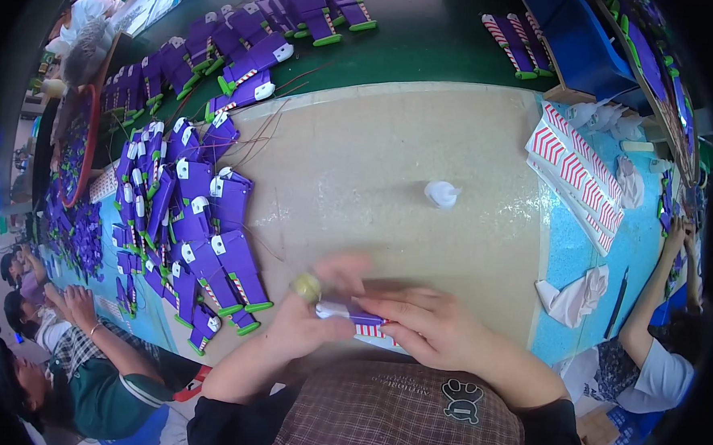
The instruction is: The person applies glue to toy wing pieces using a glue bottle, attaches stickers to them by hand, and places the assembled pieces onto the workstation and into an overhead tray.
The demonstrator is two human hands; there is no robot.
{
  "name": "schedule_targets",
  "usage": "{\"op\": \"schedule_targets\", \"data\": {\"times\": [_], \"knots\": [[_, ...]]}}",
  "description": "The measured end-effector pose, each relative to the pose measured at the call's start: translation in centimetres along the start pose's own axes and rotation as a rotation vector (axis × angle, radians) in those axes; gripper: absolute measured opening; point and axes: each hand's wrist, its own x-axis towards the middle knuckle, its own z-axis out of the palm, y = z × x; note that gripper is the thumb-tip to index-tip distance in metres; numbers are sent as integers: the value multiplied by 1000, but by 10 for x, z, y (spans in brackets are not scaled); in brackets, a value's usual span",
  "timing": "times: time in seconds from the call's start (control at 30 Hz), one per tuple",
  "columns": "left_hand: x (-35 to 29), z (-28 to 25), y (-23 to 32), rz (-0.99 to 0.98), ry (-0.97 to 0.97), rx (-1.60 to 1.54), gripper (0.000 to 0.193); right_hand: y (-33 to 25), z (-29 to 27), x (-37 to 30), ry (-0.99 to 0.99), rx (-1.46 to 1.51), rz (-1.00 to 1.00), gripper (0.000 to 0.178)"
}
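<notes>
Near the front edge of the table, close to my apron, both hands are at a purple leg-shaped toy piece (365,316) with a white end and red-and-white stripes along its near side. My left hand (307,317) grips the white end with the thumb; its upper fingers are smeared by motion, and a yellowish wrap shows on one digit. My right hand (428,319) lies over the other end, fingers pressed together along the purple side. Much of the piece is hidden under the right fingers. Beyond the hands, a small white squeeze bottle (442,195) stands on the tabletop.
Purple leg pieces (204,214) with green feet lie heaped at left; more line the far green surface (430,49). At right are striped sticker sheets (576,178), crumpled white paper (574,298) and a black pen-like tool (618,301). Co-workers sit on both sides.
</notes>
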Motion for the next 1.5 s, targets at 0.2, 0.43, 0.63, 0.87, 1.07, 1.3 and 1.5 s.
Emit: {"op": "schedule_targets", "data": {"times": [0.2, 0.43, 0.63, 0.87, 1.07, 1.3, 1.5], "knots": [[-3, -7, 11, -550, 218, -270, 21, 33, -23, 39, 706, -567, 157, 33], [-1, 11, 18, -486, 207, -365, 17, 14, -33, 10, 613, 391, 335, 35], [-9, 25, 14, -398, 211, -356, 20, -9, -53, -66, 508, -308, 20, 49], [-1, 45, 20, -454, 181, -355, 22, -11, -60, -87, 487, -282, -27, 56], [-3, 44, 19, -480, 159, -311, 22, -9, -61, -86, 447, -322, -41, 55], [4, 38, 20, -563, 142, -438, 18, -12, -58, -89, 412, -305, -32, 54], [-1, 34, 13, -463, 115, -293, 19, -20, -59, -82, 413, -311, -9, 53]]}}
